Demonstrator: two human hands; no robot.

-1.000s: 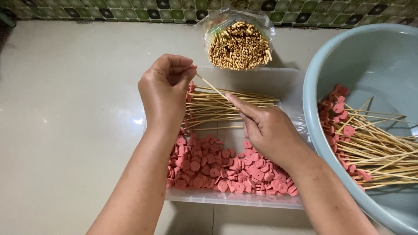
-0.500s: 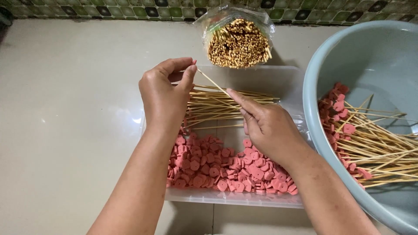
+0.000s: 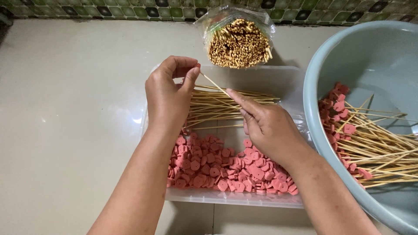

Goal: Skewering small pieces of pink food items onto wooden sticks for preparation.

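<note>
two hands are working one skewer point(image 3: 215, 85) over the tray point(image 3: 278, 82). my left hand point(image 3: 167, 98) is pinching a small pink piece point(image 3: 198, 66) at the skewer's upper tip, thumb and forefinger clenched on it, and my right hand point(image 3: 270, 126) is gripping the shaft lower down between thumb and fingertips, so the stick is slanting up to the left between the two grips. it is hanging just above the loose skewers point(image 3: 226, 106) lying across the tray, with the heap of pink pieces point(image 3: 226, 169) in the near half. the bag of skewers point(image 3: 238, 41) is standing behind the tray against the tiled wall, and the basin point(image 3: 331, 69) on my right is holding finished sticks point(image 3: 379, 148) with pink pieces on their ends.

to do this well, i am judging that the right grip should be keeping the shaft straight and steady while the left is pressing the piece squarely onto the point, through its middle, so it is not splitting or sitting crooked. i should be keeping my fingertip off the line of the point, and pushing gently, since a thin stick may bend or snap. i cannot tell how far the piece is on.
</note>
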